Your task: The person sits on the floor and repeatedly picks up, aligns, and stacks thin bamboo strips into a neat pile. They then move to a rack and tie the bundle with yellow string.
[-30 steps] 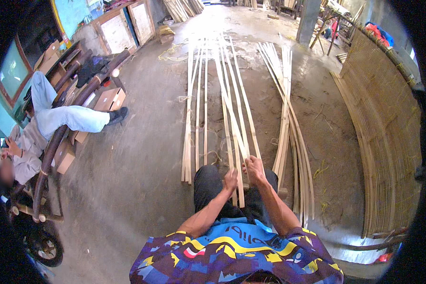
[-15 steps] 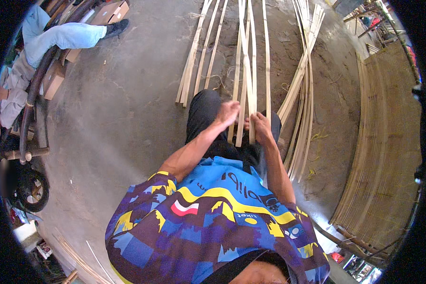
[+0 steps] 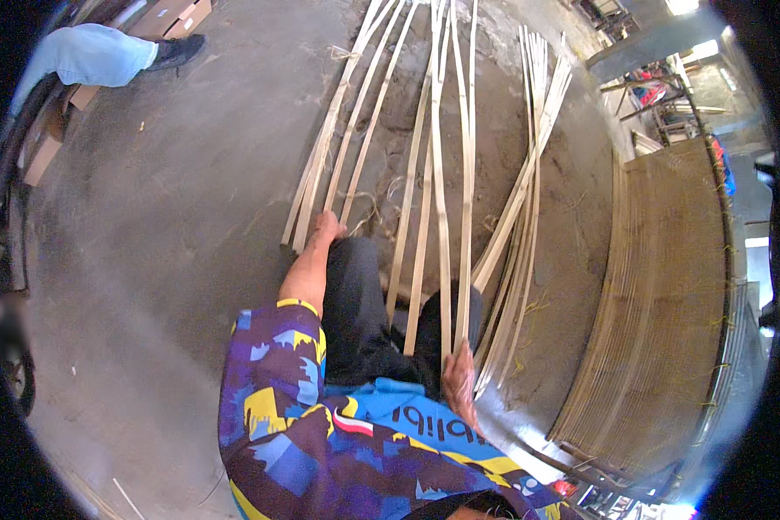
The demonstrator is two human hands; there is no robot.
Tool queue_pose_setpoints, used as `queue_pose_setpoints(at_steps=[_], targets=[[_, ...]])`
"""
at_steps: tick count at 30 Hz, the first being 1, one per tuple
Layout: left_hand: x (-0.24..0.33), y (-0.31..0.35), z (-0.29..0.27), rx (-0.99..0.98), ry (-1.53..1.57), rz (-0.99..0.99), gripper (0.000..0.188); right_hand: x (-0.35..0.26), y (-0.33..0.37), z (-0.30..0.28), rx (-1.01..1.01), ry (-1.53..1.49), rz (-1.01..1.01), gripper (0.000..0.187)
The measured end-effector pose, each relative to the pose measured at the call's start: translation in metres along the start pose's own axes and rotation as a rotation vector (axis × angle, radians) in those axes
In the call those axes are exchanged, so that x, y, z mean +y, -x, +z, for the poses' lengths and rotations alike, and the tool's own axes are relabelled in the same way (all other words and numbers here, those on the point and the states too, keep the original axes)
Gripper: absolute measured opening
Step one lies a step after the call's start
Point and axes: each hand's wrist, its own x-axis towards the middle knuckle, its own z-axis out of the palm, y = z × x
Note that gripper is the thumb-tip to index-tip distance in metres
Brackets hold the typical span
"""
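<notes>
Long, pale bamboo strips (image 3: 466, 186) run away from me over the floor. My right hand (image 3: 459, 377) is closed on the near ends of strips beside my right knee. Reaching forward past my left knee, my left hand (image 3: 328, 225) has its fingers closed at the near end of a bamboo strip (image 3: 361, 130) in the left group. Its fingertips are partly hidden by the hand itself. Two more strips (image 3: 418, 260) lean across my lap between the hands, touched by neither. Just left of my left hand lies a bundle of strips (image 3: 316, 173).
A crossed pile of strips (image 3: 529, 191) lies right of my knee. Farther right stands a large slatted bamboo panel (image 3: 641, 295) with yellow ties along its edge. At the upper left are a person's leg in pale trousers (image 3: 104, 56) and cardboard boxes (image 3: 169, 17).
My left hand has moved left and forward from the middle strips to the left group. My right hand has drawn back toward my body with strips in it. The view has shifted right.
</notes>
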Motion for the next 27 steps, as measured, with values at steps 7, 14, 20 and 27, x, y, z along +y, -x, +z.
queue_pose_setpoints(at_steps=[7, 14, 20, 27], targets=[[0.032, 0.013, -0.013, -0.008, -0.139, -0.006, 0.022, -0.029, 0.004, -0.015, 0.014, 0.225, 0.082, 0.038], [0.040, 0.034, -0.049, -0.282, 0.986, -0.199, 0.028, 0.003, -0.022, -0.033, 0.191, -0.007, -0.040, 0.030], [0.112, 0.138, -0.130, -0.258, 1.307, 0.520, 0.023, -0.003, -0.101, -0.036, 0.330, -0.179, -0.316, 0.029], [0.245, 0.370, -0.097, -0.936, 1.026, 0.988, 0.031, -0.044, -0.179, -0.066, 0.758, -0.583, -0.517, 0.054]])
